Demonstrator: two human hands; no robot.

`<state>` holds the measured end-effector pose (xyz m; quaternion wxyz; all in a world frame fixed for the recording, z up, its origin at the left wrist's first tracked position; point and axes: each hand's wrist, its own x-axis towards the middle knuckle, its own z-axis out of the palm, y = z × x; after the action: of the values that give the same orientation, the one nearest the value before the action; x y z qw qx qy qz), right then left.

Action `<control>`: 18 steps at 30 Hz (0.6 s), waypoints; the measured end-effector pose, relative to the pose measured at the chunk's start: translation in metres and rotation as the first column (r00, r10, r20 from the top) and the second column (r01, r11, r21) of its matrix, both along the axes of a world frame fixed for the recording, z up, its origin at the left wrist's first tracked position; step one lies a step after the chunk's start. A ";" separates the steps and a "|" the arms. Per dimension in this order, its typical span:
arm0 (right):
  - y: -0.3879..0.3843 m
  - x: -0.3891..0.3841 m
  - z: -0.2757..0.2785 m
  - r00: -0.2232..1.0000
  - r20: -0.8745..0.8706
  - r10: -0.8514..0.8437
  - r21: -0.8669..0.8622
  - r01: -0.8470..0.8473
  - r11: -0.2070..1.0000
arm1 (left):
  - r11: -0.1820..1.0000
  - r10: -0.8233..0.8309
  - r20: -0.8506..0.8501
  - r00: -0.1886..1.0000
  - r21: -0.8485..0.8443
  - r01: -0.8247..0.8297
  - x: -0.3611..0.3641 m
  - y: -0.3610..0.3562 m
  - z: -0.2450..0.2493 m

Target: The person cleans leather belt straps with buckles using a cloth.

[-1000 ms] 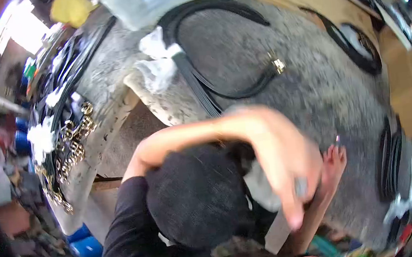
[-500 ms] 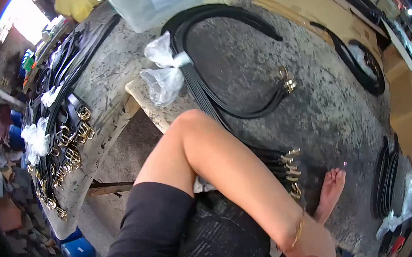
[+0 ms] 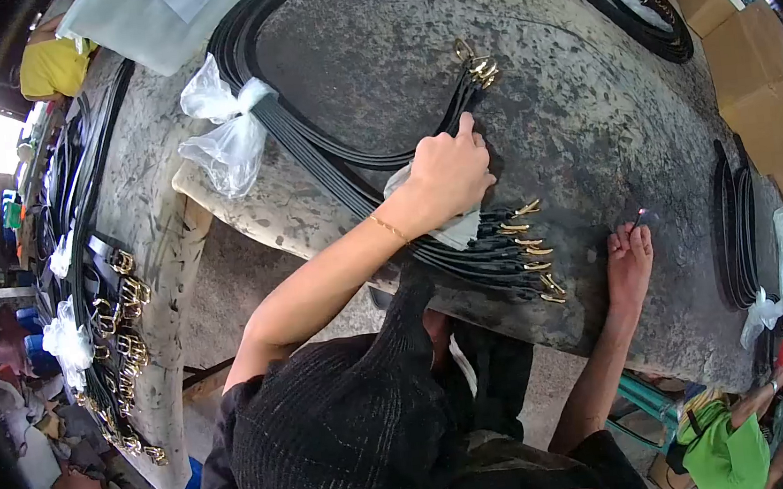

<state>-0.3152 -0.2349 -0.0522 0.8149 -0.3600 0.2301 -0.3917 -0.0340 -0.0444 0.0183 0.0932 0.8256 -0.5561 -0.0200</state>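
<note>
My left hand (image 3: 449, 171), gold bracelet at the wrist, is over a bundle of black belts (image 3: 321, 148) with fingers curled. A piece of clear plastic (image 3: 459, 231) shows beneath the hand and on both sides of the wrist; the fingertips are partly hidden. Gold buckles (image 3: 534, 251) fan out to the right of the bundle, and another cluster of buckles (image 3: 481, 71) lies above the hand. Knotted clear plastic (image 3: 227, 119) ties the belts at the left. On the right, my right hand (image 3: 631, 264) rests closed, pinching a small dark thing (image 3: 642, 218) with a pinkish glint.
More buckled belts (image 3: 100, 301) hang over a table at the left. Another tied bundle of black straps (image 3: 734, 230) lies at the right edge, a coiled bundle (image 3: 664, 34) at the upper right. Cardboard (image 3: 762, 77) stands beyond. A person in green (image 3: 727, 448) is at lower right.
My left hand has come into view from below and reached onto the belts, with clear plastic now beneath it. My right hand keeps its pinch. The view has shifted.
</note>
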 end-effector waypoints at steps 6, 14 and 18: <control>-0.002 -0.001 -0.002 0.999 0.038 0.020 -0.012 -0.019 1.000 | 0.995 0.091 0.015 0.996 -0.050 -0.090 -0.012 -0.002 -0.006; -0.001 0.002 0.003 1.000 0.023 0.007 0.030 -0.008 1.000 | 0.998 0.056 0.034 0.998 0.007 -0.056 -0.018 -0.003 -0.010; -0.001 0.003 0.002 0.997 0.057 0.042 0.025 -0.043 0.999 | 0.995 0.104 0.042 0.994 -0.002 -0.104 -0.018 -0.007 -0.008</control>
<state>-0.3127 -0.2359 -0.0498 0.8339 -0.3428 0.2042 -0.3813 -0.0520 -0.0509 0.0105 0.0824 0.8537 -0.5142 0.0022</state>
